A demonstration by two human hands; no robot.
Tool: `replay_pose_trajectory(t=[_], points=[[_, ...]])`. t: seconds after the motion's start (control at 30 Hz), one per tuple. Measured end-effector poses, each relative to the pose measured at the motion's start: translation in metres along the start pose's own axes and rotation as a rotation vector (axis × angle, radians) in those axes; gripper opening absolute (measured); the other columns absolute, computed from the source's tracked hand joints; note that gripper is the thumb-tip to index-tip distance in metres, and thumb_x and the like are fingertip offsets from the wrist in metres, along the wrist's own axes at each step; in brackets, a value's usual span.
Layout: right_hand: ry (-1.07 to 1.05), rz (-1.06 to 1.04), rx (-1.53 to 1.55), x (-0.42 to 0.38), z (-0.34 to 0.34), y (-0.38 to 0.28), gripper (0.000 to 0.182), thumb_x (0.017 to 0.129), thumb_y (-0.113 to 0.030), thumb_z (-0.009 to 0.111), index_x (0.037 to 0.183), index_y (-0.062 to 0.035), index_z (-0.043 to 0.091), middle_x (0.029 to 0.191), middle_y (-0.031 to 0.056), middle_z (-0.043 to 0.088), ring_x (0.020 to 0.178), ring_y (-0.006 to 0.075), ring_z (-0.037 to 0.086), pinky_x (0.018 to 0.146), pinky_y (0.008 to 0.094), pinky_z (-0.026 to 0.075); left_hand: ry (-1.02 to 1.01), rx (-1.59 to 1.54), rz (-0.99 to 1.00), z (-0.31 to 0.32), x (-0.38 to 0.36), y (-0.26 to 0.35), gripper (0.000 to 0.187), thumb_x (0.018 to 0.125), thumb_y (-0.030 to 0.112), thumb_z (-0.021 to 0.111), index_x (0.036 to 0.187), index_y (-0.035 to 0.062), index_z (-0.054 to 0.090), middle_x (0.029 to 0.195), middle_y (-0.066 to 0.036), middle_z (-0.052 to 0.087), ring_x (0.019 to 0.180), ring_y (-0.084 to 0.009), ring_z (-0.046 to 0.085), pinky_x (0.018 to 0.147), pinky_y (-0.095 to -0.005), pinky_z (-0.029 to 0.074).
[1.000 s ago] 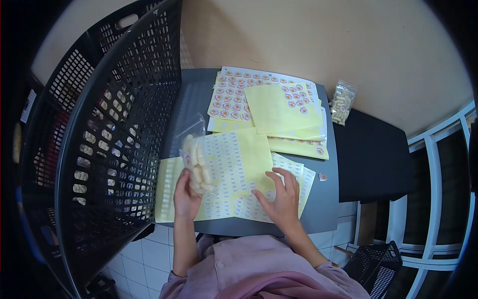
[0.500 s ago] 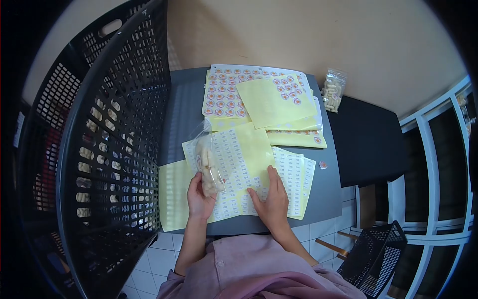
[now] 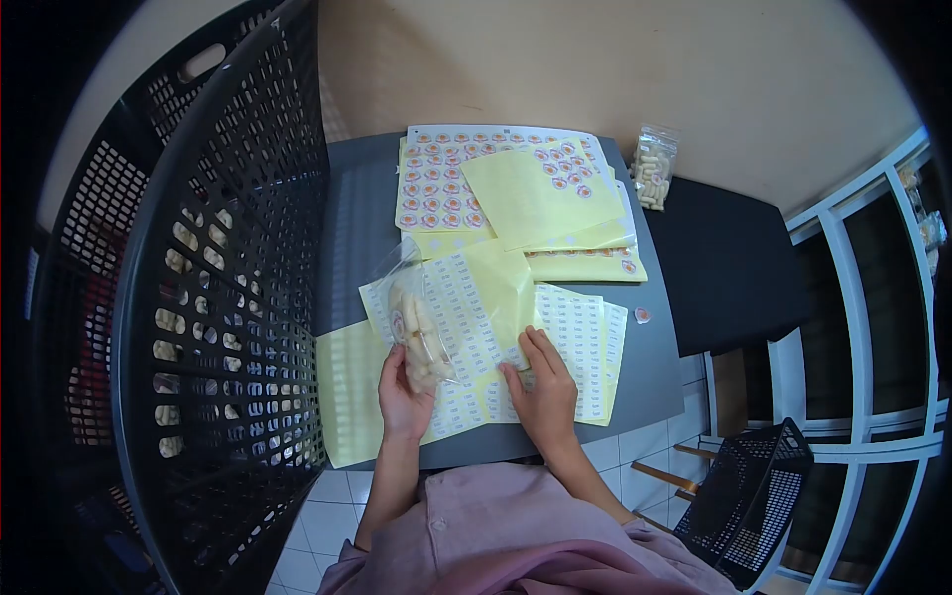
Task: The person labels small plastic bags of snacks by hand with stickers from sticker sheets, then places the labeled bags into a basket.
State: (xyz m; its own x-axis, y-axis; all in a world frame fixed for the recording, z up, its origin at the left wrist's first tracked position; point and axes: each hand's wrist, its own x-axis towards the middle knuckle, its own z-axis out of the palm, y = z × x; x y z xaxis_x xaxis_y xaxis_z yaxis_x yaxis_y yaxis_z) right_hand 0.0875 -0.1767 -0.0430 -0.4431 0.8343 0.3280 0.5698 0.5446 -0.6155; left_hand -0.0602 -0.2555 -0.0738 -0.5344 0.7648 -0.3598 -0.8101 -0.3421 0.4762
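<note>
My left hand (image 3: 405, 397) grips the lower end of a clear plastic bag (image 3: 416, 332) filled with pale, stick-shaped pieces. A round label shows on the bag's left side. Beneath the bag lies a label sheet (image 3: 461, 297) with rows of small printed text and a bare yellow strip along its right. My right hand (image 3: 545, 387) has thumb and fingers pinched at that sheet's lower right corner, where the sheet bends up. What sits right between the fingertips is too small to make out.
Sheets of round stickers (image 3: 446, 178) lie at the table's back, under a yellow backing sheet (image 3: 526, 198). More text label sheets (image 3: 575, 347) lie at right. A tall black basket (image 3: 228, 297) stands at left. Another filled bag (image 3: 654, 169) stands beyond the table's right corner.
My right hand has closed its fingers at the label sheet's corner, and the sheet's right side now bends upward. The left hand still holds the bag, shifted slightly right.
</note>
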Motion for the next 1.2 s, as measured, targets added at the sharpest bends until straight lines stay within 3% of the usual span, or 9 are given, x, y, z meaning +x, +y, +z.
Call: replay_pose_trajectory(t=[0.37,0.6,0.9,1.03,1.1,1.17,1.2], points=[[0.039,-0.004,-0.004,0.001,0.003,-0.001,0.026,0.070,-0.004,0.063,0.094,0.0010,0.055,0.097,0.0172,0.057,0.099,0.0327,0.053,0.077,0.0356,0.047,-0.003,-0.027,-0.008,0.000,0.000,0.001,0.034,0.087,0.023,0.035,0.114,0.0039,0.044,0.112,-0.008,0.049,0.101,-0.0197,0.049,0.086,-0.0434,0.041],[0.053,-0.076,-0.071,0.000,0.005,0.000,0.026,0.071,-0.003,0.062,0.096,0.0006,0.054,0.098,0.0175,0.057,0.100,0.0341,0.052,0.078,0.0364,0.046,-0.004,-0.028,-0.010,-0.001,0.000,0.000,0.035,0.087,0.023,0.035,0.115,0.0036,0.043,0.113,-0.008,0.049,0.101,-0.0197,0.049,0.086,-0.0430,0.041],[0.058,-0.072,-0.055,0.002,0.006,-0.003,0.012,0.072,-0.002,0.059,0.083,-0.0005,0.054,0.098,0.0179,0.057,0.098,0.0354,0.053,0.076,0.0377,0.047,0.004,-0.034,-0.011,-0.001,0.000,0.000,0.036,0.086,0.023,0.035,0.115,0.0038,0.042,0.114,-0.009,0.048,0.101,-0.0202,0.049,0.086,-0.0434,0.041],[0.039,0.042,0.112,0.008,-0.005,-0.012,0.007,0.076,-0.004,0.056,0.081,-0.0007,0.053,0.098,0.0174,0.055,0.095,0.0353,0.053,0.077,0.0383,0.044,0.011,-0.021,0.000,-0.001,0.000,-0.001,0.036,0.087,0.024,0.034,0.116,0.0031,0.042,0.113,-0.010,0.049,0.101,-0.0205,0.049,0.087,-0.0420,0.040],[0.021,0.112,0.215,0.010,-0.010,-0.009,0.007,0.077,-0.006,0.055,0.081,-0.0009,0.053,0.099,0.0163,0.054,0.095,0.0350,0.052,0.079,0.0389,0.042,-0.026,0.082,0.034,-0.001,0.000,-0.004,0.036,0.088,0.024,0.033,0.115,0.0021,0.042,0.109,-0.008,0.050,0.097,-0.0187,0.051,0.085,-0.0339,0.042],[0.034,0.159,0.348,0.013,-0.013,-0.001,0.006,0.078,-0.006,0.053,0.081,-0.0004,0.053,0.098,0.0176,0.053,0.092,0.0315,0.053,0.080,0.0342,0.040,-0.083,0.163,0.085,0.001,-0.004,-0.005,0.034,0.087,0.021,0.036,0.115,0.0016,0.040,0.109,-0.007,0.050,0.099,-0.0157,0.049,0.085,-0.0300,0.039],[0.020,0.180,0.391,0.013,-0.014,0.005,0.006,0.079,-0.006,0.051,0.081,-0.0001,0.052,0.097,0.0156,0.053,0.093,0.0257,0.052,0.082,0.0311,0.039,-0.140,0.247,0.133,0.003,-0.006,-0.005,0.033,0.087,0.018,0.039,0.115,0.0011,0.039,0.109,-0.006,0.049,0.101,-0.0126,0.047,0.086,-0.0260,0.037]])
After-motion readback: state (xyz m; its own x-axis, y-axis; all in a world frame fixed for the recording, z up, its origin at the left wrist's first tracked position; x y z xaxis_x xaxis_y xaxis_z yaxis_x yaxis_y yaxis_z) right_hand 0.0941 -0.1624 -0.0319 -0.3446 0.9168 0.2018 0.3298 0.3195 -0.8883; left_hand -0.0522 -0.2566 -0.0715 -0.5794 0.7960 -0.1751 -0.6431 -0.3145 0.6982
